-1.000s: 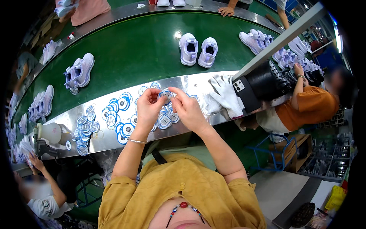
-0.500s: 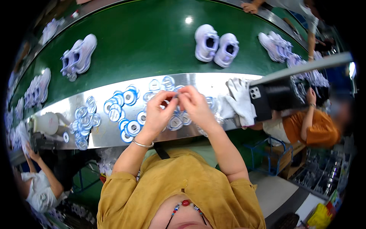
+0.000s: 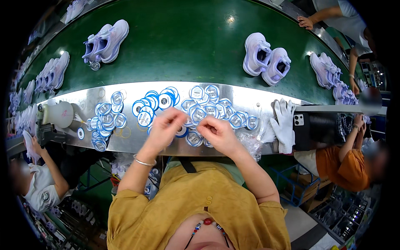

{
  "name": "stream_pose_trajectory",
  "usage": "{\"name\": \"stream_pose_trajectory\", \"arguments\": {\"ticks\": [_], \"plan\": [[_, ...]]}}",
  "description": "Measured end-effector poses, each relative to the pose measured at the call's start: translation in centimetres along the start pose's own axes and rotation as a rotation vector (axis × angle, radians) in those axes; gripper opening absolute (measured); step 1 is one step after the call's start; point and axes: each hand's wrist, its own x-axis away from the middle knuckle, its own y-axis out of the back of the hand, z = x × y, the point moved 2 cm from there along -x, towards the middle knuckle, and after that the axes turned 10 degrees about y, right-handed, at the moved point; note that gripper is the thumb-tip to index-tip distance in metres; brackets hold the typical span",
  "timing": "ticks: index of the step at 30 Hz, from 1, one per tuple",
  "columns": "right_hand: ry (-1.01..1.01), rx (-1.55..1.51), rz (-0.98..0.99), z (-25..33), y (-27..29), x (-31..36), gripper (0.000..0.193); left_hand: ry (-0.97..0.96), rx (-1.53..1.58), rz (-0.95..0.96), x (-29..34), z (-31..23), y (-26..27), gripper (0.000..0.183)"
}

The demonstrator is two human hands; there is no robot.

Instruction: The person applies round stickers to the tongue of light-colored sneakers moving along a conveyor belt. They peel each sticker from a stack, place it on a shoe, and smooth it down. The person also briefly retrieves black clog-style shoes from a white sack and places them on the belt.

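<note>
My left hand [image 3: 168,126] is over the metal ledge [image 3: 250,96], its fingers pinched together and slightly blurred. My right hand [image 3: 221,134] sits just right of it, fingers curled with thumb against forefinger. A gap separates the two hands. Whatever either pinch holds is too small or hidden to make out. Around and beneath them lie round white tags with blue rims: a pile [image 3: 210,109] with printed faces up by my right hand, and a group [image 3: 146,106] beyond my left hand. Another heap of tags [image 3: 107,118] is farther left, with thin yellow loops [image 3: 124,132] beside it.
White-lilac sneakers stand in pairs on the green belt [image 3: 183,46], one pair [image 3: 266,58] ahead right, another [image 3: 106,41] ahead left. Right on the ledge are clear plastic [image 3: 252,143], white gloves [image 3: 284,125] and a phone [image 3: 298,120]. A white spool [image 3: 60,114] is left. Co-workers sit either side.
My hands, fingertips together before, have come apart, each still with closed fingers. The whole view has shifted, so the ledge and shoes appear at different places in the picture.
</note>
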Motion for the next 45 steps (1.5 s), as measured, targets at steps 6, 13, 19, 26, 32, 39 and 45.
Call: {"name": "stream_pose_trajectory", "arguments": {"ticks": [6, 13, 19, 26, 32, 39, 45], "plan": [[-0.057, 0.038, 0.031, 0.1, -0.6, -1.0, 0.008, -0.304, -0.834, -0.359, -3.9, -0.6, 5.0, 0.024], [-0.124, -0.046, -0.025, 0.2, -0.7, -1.3, 0.009, 0.043, -0.429, -0.151, -5.7, 0.6, 7.6, 0.016], [-0.087, -0.047, -0.029, -0.4, -1.9, -2.3, 0.012, 0.145, -0.276, -0.023, -5.2, 0.4, 8.7, 0.011], [-0.104, 0.12, 0.003, 0.0, -2.6, -3.4, 0.011, 0.198, -0.336, -0.065, -3.9, 0.8, 9.4, 0.012], [-0.031, 0.175, -0.068, 0.6, -4.8, -4.8, 0.014, 0.189, -0.121, -0.127, -2.4, 0.3, 9.1, 0.009], [0.313, 0.34, -0.35, 2.4, -5.1, -5.8, 0.009, 0.148, 0.465, -0.286, -1.9, -1.7, 5.2, 0.009], [0.284, 0.391, -0.448, 3.4, -2.6, -5.7, 0.011, 0.081, 0.631, -0.258, -3.3, -3.0, 2.0, 0.007]]}}
